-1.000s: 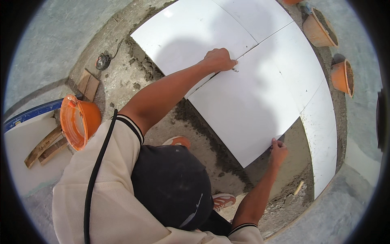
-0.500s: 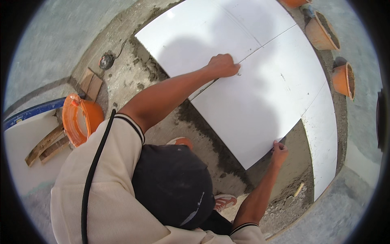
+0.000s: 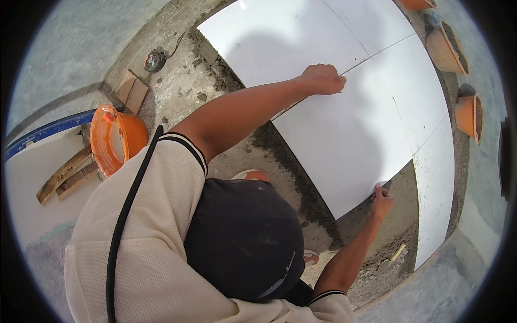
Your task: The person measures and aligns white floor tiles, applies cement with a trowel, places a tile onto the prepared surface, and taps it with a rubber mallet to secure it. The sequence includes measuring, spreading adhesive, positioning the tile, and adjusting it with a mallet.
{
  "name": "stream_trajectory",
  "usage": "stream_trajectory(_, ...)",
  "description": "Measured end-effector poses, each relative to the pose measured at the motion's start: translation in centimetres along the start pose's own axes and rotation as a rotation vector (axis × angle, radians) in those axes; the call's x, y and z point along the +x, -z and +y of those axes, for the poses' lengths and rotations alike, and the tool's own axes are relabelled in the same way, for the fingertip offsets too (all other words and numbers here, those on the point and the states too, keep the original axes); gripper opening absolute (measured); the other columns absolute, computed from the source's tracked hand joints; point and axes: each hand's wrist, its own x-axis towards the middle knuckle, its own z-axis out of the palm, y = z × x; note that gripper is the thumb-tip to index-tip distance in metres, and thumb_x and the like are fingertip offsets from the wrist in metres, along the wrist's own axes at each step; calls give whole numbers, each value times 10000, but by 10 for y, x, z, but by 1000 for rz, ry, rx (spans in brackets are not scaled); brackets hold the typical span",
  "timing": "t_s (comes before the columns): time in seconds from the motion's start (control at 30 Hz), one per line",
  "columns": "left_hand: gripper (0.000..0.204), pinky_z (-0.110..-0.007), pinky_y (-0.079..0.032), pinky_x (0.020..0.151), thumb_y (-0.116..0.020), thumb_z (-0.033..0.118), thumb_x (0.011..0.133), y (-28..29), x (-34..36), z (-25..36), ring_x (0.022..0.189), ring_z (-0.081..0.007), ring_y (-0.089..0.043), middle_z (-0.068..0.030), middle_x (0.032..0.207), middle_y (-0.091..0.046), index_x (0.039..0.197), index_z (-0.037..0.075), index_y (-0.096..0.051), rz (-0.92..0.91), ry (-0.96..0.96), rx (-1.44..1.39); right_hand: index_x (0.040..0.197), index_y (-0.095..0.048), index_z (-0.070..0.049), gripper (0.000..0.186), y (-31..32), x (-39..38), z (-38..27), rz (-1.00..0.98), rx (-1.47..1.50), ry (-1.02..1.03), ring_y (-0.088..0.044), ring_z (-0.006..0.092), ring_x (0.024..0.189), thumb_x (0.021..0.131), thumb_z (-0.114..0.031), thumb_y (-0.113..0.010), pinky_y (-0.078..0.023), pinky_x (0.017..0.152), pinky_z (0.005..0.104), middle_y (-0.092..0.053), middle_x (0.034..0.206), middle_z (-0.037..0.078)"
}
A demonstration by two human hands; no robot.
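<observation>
A large white tile lies beside other white tiles, with a narrow joint between them. My left hand is closed in a fist over that joint. Something tiny shows at its fingertips, too small to name. Down at the tile's near right edge, my right hand pinches the rim, thumb on top and fingers partly hidden below. Grey wet mortar fills the strip beside this edge, bordered by another white tile.
Orange buckets stand along the far right wall, another orange bucket at left. Near it are wood pieces, a blue bar and a small round tool. A dark cap covers the lower middle.
The whole view has shifted, so the tiles and buckets sit farther right. My left fist has slid slightly farther along the joint; my right hand keeps its pinch on the tile edge.
</observation>
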Motion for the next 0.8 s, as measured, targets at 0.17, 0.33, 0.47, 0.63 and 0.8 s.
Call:
stream_trajectory(0.17,622,-476,-530,909,-468,521,1017,0,-3,0,1011,-395,-700,-242,1013,-731,1008,-53,-708,-19,-24,28,1070,-688,105,380,3,-10,-6,-58,-57,-21,-641,159,690,917,-229,-784,-528,622,300,-711,865,107)
stream_trajectory(0.33,620,-495,-524,910,-495,531,1012,-9,4,-8,1027,-415,-691,-251,1019,-730,1023,-48,-718,42,-7,46,1031,-712,84,362,5,-6,-10,-81,-64,-16,-692,203,718,899,-246,-784,-552,666,339,-734,860,140)
stream_trajectory(0.47,622,-501,-521,797,-556,536,999,-8,8,-4,859,-373,-705,-229,840,-715,833,-41,-717,-2,18,61,945,-737,53,391,13,12,-3,-29,-308,70,-728,312,764,836,-317,-803,-559,754,433,-746,848,203)
stream_trajectory(0.63,686,-509,-517,790,-578,579,977,-8,14,-3,837,-397,-705,-272,832,-713,756,-62,-684,30,-33,178,927,-746,9,335,5,-2,-23,12,-402,119,-720,360,809,837,-309,-804,-558,754,458,-741,855,199)
stream_trajectory(0.8,696,-473,-489,647,-632,606,947,-36,44,-17,666,-293,-642,-177,674,-644,674,-33,-650,29,-88,271,934,-750,-19,324,93,16,-2,-162,-685,282,-713,416,922,855,-331,-792,-562,826,505,-744,954,216)
